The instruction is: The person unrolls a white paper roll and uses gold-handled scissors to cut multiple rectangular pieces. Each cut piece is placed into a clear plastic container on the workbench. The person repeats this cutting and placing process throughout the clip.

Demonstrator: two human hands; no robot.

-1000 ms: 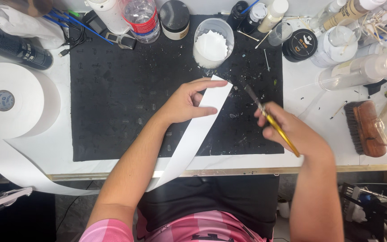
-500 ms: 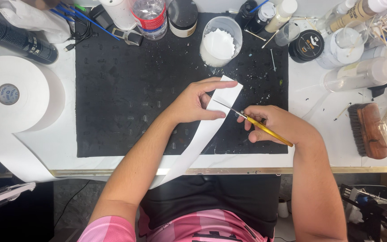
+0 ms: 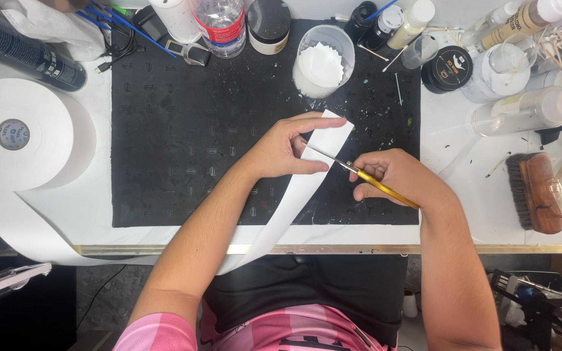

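While the single head view looks straight down on the counter (image 3: pixel 482 214), the left hand (image 3: pixel 281 146) pinches the free end of a white paper strip (image 3: pixel 294 195) over the black mat (image 3: pixel 183 143), thumb below and fingers (image 3: pixel 320 123) curled across the top, the grip closed on the paper. The right hand (image 3: pixel 391 179), at 3 o'clock from the left and just beside it, is wrapped tight around the gold handles of one pair of scissors (image 3: pixel 359 175); the slim blades point toward 10 o'clock and lie against the strip near the left thumb, but how far apart the blades stand cannot be told.

The strip runs from the hands toward 7 o'clock, over the counter's front edge, and loops back to one large white roll (image 3: pixel 21 133) at 9 o'clock. At 12 o'clock from the hands stands one clear cup (image 3: pixel 323 62) with cut white pieces in it. One clear water bottle (image 3: pixel 221 26) stands at 11 o'clock, with one black-lidded jar (image 3: pixel 268 25) just beside it. One dark spray can (image 3: pixel 24 55) lies above the roll. One wooden brush (image 3: pixel 535 192) rests at 3 o'clock, well apart from the right hand.
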